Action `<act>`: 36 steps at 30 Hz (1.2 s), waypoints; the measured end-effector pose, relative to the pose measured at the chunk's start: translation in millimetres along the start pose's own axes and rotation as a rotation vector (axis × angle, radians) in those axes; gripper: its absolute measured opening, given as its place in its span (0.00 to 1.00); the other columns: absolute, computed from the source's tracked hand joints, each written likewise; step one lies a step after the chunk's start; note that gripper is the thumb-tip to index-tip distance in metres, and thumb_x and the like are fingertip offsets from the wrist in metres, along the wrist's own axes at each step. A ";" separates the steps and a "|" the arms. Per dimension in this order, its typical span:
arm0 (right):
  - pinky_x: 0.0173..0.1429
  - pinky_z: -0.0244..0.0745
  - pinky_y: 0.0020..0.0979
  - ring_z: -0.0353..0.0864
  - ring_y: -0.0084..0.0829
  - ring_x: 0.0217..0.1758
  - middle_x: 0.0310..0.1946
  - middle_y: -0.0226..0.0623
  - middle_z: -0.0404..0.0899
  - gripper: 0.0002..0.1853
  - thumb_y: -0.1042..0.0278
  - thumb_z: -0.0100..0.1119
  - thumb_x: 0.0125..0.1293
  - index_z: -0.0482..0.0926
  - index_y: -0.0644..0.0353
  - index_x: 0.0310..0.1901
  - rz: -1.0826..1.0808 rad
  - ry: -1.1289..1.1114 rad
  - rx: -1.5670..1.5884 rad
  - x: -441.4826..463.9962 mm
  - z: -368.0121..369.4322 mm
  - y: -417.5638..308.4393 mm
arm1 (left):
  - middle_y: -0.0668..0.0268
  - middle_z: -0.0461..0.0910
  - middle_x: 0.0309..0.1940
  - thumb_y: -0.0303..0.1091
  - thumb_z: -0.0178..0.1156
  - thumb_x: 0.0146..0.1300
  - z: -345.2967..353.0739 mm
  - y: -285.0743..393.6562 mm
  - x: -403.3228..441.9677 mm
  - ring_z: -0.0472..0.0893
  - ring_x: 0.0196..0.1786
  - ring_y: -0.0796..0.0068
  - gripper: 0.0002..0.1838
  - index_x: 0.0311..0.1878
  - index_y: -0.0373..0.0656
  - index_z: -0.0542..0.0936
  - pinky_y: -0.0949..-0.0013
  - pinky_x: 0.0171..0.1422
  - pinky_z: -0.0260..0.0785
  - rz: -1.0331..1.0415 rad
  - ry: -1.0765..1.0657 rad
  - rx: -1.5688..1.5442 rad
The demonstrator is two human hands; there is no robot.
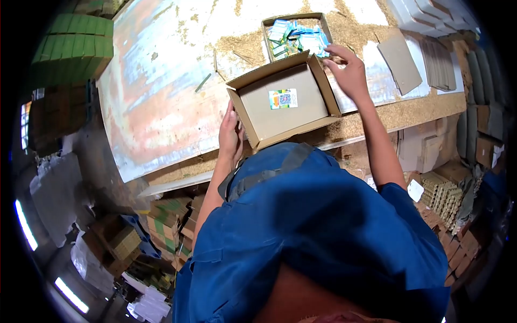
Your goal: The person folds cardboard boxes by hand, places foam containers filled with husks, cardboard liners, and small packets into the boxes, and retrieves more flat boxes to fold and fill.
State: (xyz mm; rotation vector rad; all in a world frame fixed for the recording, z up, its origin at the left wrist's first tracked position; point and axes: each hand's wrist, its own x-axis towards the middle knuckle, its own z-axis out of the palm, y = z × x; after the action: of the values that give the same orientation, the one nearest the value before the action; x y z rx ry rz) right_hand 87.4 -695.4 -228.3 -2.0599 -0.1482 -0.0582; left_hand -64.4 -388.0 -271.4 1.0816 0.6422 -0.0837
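Observation:
An open cardboard box (258,116) tilts at the table's near edge, its inside facing me. A small printed card with a QR code (283,99) lies on its bottom. My left hand (230,134) grips the box's left wall, with part of the fingers hidden behind it. Just beyond stands a shallow carton (325,22) filled with blue, white and green printed packets (301,40). My right hand (349,72) is at that carton's right near corner, thumb and fingers apart, with nothing visible between them.
Sawdust-like crumbs and thin strips are scattered over the worn table (156,107). Flat cardboard sheets (401,63) and a stack of cardboard pieces (437,64) lie at the right. Green-sided stacked boxes (72,46) stand at the far left, and egg-tray-like stacks (441,196) at the lower right.

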 end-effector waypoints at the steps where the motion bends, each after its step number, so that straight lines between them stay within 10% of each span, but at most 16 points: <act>1: 0.59 0.77 0.29 0.83 0.29 0.54 0.54 0.37 0.83 0.17 0.65 0.66 0.65 0.83 0.58 0.54 0.190 -0.148 0.124 5.9 -6.5 26.9 | 0.70 0.73 0.64 0.37 0.47 0.78 -2.4 -3.5 -0.3 0.71 0.36 0.84 0.28 0.79 0.51 0.57 0.79 0.44 0.67 -0.020 -0.028 -0.058; 7: 0.68 0.70 0.36 0.74 0.36 0.66 0.66 0.44 0.72 0.39 0.56 0.65 0.66 0.61 0.58 0.75 0.688 -0.485 0.549 -57.7 21.7 95.6 | 0.63 0.60 0.76 0.34 0.59 0.72 -3.5 -23.3 13.2 0.65 0.72 0.70 0.39 0.81 0.52 0.51 0.68 0.72 0.61 -0.075 -0.197 0.199; 13: 0.63 0.74 0.36 0.80 0.36 0.58 0.56 0.49 0.80 0.42 0.56 0.78 0.49 0.71 0.64 0.65 0.462 -0.599 0.140 -55.7 53.1 86.2 | 0.54 0.69 0.70 0.25 0.65 0.61 -3.4 -55.6 43.1 0.73 0.66 0.67 0.45 0.79 0.49 0.54 0.68 0.70 0.65 0.297 -0.146 0.729; 24: 0.57 0.77 0.40 0.85 0.48 0.50 0.45 0.53 0.85 0.28 0.48 0.67 0.61 0.82 0.65 0.52 0.499 -0.440 -0.228 -89.9 82.7 55.3 | 0.55 0.76 0.64 0.27 0.67 0.59 -32.4 -33.7 53.1 0.76 0.65 0.63 0.41 0.75 0.53 0.64 0.66 0.70 0.65 0.289 -0.099 0.601; 36: 0.56 0.76 0.46 0.83 0.57 0.49 0.41 0.64 0.83 0.43 0.32 0.65 0.55 0.82 0.78 0.43 0.345 -0.437 -0.514 29.8 265.8 44.6 | 0.63 0.81 0.57 0.21 0.60 0.63 -172.2 46.6 149.0 0.80 0.52 0.74 0.26 0.66 0.45 0.77 0.71 0.57 0.74 0.347 0.047 0.271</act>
State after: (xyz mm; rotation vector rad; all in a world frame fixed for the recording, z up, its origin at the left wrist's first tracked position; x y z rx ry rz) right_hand 116.9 -479.9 -390.2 -2.5558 -0.0440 0.6291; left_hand -2.3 -184.9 -365.7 1.4468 0.4850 0.1600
